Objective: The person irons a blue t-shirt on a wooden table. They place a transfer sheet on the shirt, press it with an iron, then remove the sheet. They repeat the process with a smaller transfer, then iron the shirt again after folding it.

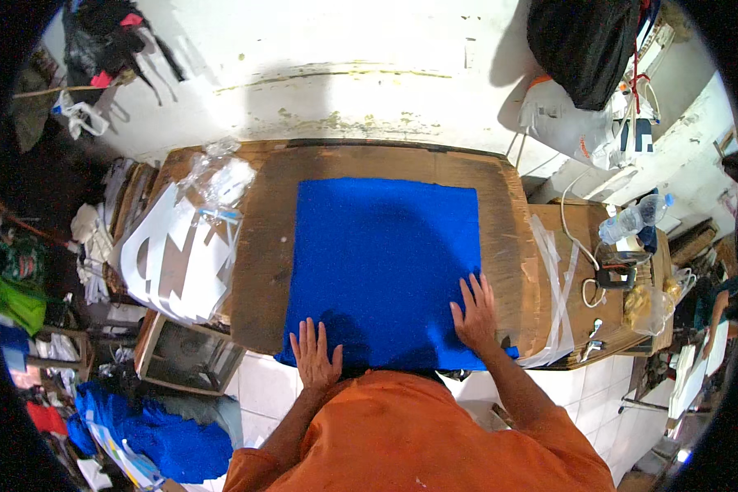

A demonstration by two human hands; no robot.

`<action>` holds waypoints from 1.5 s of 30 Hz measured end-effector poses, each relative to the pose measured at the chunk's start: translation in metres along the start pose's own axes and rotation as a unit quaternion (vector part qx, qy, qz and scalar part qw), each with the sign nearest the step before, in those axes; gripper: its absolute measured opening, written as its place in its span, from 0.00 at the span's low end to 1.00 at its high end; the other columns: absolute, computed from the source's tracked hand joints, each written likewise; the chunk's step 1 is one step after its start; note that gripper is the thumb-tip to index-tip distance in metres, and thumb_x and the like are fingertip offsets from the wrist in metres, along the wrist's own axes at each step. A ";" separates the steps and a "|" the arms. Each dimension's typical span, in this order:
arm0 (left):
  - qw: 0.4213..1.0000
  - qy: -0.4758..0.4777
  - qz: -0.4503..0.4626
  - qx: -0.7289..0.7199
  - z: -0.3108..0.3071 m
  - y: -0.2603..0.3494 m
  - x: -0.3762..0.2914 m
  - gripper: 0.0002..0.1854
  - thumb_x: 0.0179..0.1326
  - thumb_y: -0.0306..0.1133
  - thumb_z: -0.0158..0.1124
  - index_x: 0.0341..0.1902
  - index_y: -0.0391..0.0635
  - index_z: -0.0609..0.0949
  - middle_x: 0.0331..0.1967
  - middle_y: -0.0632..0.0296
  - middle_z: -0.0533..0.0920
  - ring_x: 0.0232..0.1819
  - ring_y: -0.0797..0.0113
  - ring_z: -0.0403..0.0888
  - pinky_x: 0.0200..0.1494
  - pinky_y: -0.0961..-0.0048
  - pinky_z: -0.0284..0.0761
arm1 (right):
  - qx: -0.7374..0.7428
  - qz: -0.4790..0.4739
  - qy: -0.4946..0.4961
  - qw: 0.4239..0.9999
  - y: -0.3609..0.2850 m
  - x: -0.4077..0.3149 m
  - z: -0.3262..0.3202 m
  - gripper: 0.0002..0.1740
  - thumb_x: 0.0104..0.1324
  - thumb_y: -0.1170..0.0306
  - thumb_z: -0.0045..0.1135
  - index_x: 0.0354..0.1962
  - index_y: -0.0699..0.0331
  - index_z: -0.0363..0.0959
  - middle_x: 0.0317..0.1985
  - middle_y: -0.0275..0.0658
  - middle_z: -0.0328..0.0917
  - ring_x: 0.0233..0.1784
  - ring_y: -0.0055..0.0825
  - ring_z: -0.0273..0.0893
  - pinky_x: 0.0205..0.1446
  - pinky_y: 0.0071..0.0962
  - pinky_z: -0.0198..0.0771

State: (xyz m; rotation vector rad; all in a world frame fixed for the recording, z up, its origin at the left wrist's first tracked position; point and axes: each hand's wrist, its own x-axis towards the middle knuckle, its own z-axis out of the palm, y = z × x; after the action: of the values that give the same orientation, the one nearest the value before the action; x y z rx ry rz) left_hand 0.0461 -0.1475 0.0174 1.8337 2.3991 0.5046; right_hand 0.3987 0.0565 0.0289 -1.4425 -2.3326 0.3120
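Note:
A blue piece of cloth (pixel 381 258) lies spread nearly flat on a brown wooden table (pixel 261 246), its near edge by my orange shirt. My left hand (pixel 317 360) rests palm down at the cloth's near left corner, fingers apart. On the cloth's right edge lies my right hand (pixel 475 310), also palm down with its fingers apart. Neither hand grips anything. Shadows fall across the cloth.
White sheets with cut-out shapes (pixel 160 264) and clear plastic wrap (pixel 221 175) lie at the left. On the right are a plastic bottle (pixel 630 222), a white cable (pixel 569 215) and a plastic bag (pixel 649 307). Blue fabric (pixel 178 440) is heaped at lower left.

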 end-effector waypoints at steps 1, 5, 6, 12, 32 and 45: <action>1.000 -0.018 0.020 0.007 0.003 0.003 0.007 0.37 0.73 0.50 0.61 0.78 0.39 0.70 0.82 0.38 0.61 0.85 0.40 0.54 0.83 0.32 0.41 | -0.021 -0.014 0.005 1.000 0.002 0.021 0.003 0.35 0.76 0.57 0.56 0.74 0.64 0.65 0.78 0.55 0.59 0.84 0.61 0.51 0.85 0.62 0.46; 0.992 -0.122 0.015 0.020 0.008 0.002 0.024 0.39 0.72 0.55 0.60 0.79 0.44 0.70 0.83 0.38 0.59 0.86 0.40 0.48 0.83 0.32 0.37 | -0.042 -0.022 0.010 0.999 0.017 0.110 0.022 0.35 0.77 0.55 0.54 0.75 0.63 0.64 0.79 0.55 0.59 0.84 0.60 0.50 0.86 0.59 0.46; 0.989 -0.144 0.006 0.024 0.007 0.001 0.026 0.39 0.72 0.55 0.60 0.79 0.46 0.70 0.83 0.39 0.59 0.86 0.40 0.48 0.83 0.32 0.38 | -0.051 -0.027 0.005 0.998 0.022 0.131 0.027 0.35 0.78 0.54 0.54 0.75 0.63 0.64 0.79 0.54 0.59 0.85 0.60 0.50 0.86 0.58 0.46; 0.989 -0.141 0.024 -0.026 -0.020 -0.012 0.057 0.33 0.69 0.49 0.66 0.73 0.45 0.76 0.77 0.43 0.68 0.79 0.41 0.62 0.80 0.35 0.50 | -0.085 -0.004 -0.047 0.995 0.053 0.223 0.043 0.36 0.78 0.52 0.53 0.76 0.60 0.63 0.81 0.51 0.57 0.86 0.55 0.49 0.87 0.56 0.44; 0.994 -0.012 0.028 0.105 0.052 -0.066 0.367 0.38 0.79 0.54 0.50 0.83 0.44 0.63 0.85 0.50 0.58 0.87 0.50 0.49 0.85 0.37 0.37 | -0.137 0.050 -0.091 0.985 0.056 0.237 0.044 0.47 0.72 0.39 0.56 0.82 0.46 0.53 0.86 0.57 0.40 0.90 0.55 0.35 0.88 0.60 0.30; 0.986 -0.032 -0.040 0.157 -0.003 -0.027 0.115 0.37 0.82 0.53 0.43 0.84 0.41 0.60 0.87 0.45 0.51 0.88 0.41 0.44 0.84 0.36 0.37 | -0.115 0.430 0.558 0.700 0.221 0.025 -0.059 0.34 0.71 0.64 0.65 0.68 0.75 0.65 0.64 0.64 0.69 0.65 0.61 0.69 0.70 0.56 0.62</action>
State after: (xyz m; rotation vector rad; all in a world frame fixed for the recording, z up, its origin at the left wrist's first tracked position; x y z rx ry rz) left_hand -0.0120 -0.0448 0.0276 1.8198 2.6170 0.0595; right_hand 0.5929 0.1776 0.0034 -1.9436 -0.6484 -0.5415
